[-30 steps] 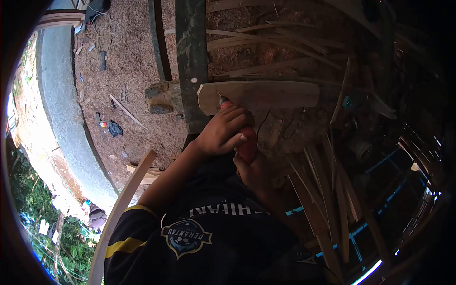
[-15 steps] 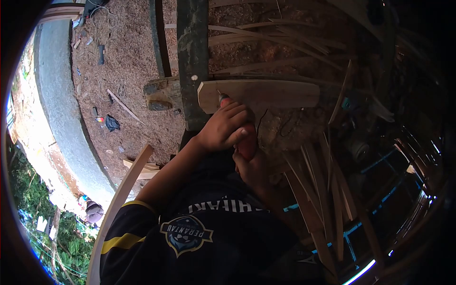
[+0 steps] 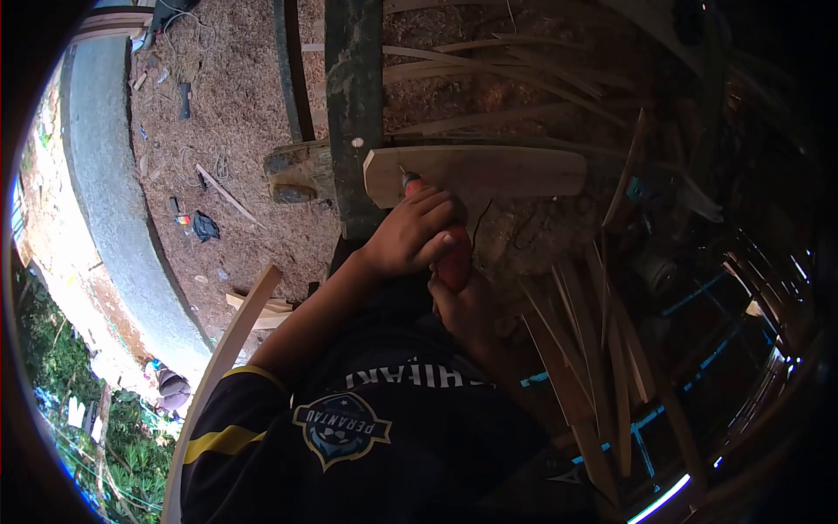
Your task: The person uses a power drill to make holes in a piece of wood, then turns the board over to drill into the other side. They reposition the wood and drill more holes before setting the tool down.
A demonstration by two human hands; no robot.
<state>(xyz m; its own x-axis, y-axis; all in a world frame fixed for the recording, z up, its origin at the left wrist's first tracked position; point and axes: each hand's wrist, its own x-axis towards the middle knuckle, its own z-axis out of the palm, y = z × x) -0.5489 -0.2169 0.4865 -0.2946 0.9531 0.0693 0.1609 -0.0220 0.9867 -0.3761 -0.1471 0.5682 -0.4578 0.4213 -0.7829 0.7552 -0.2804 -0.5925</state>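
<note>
Since the drill [image 3: 453, 265] likely needs steadying, your left hand [image 3: 406, 231] curls closed over its front while your right hand [image 3: 463, 307] closes around its rear, the bit [image 3: 404, 169] angled at the board [image 3: 506, 173] just beyond your left fingers.

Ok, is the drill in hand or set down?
The drill is in hand: the left hand wraps its red body, the right hand grips behind.

Daylight is glaring white along the left, deep shadow is swallowing the right, and the lens is bending the edges
</note>
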